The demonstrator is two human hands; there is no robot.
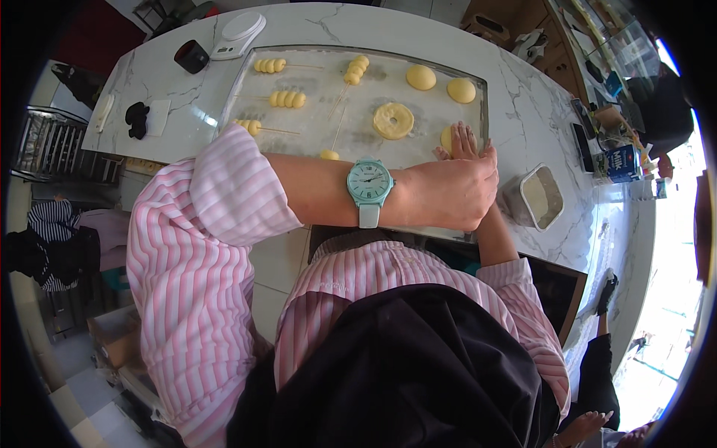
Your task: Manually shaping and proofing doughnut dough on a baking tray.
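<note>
My left forearm, wearing a teal watch (pixel 370 181), reaches across the near side of the tray. My left hand (pixel 455 187) lies over my right hand, its fingers mostly turned out of sight. From beneath it, the outstretched fingers of my right hand (pixel 464 140) show, laid at a pale yellow dough ball (pixel 446 138) that they partly cover. Just left of them is a dough ring (pixel 393 121) with a small hole. Two smooth dough balls, one left (pixel 420 77) and one right (pixel 461 90), sit farther back.
Several skewered dough spirals (pixel 287 98) lie on the shallow tray (pixel 343 49). Right of it stands a rectangular metal tin (pixel 544 198). At the back left are a white kitchen scale (pixel 239 36) and a black cup (pixel 191 57); a blue carton (pixel 622 163) stands far right.
</note>
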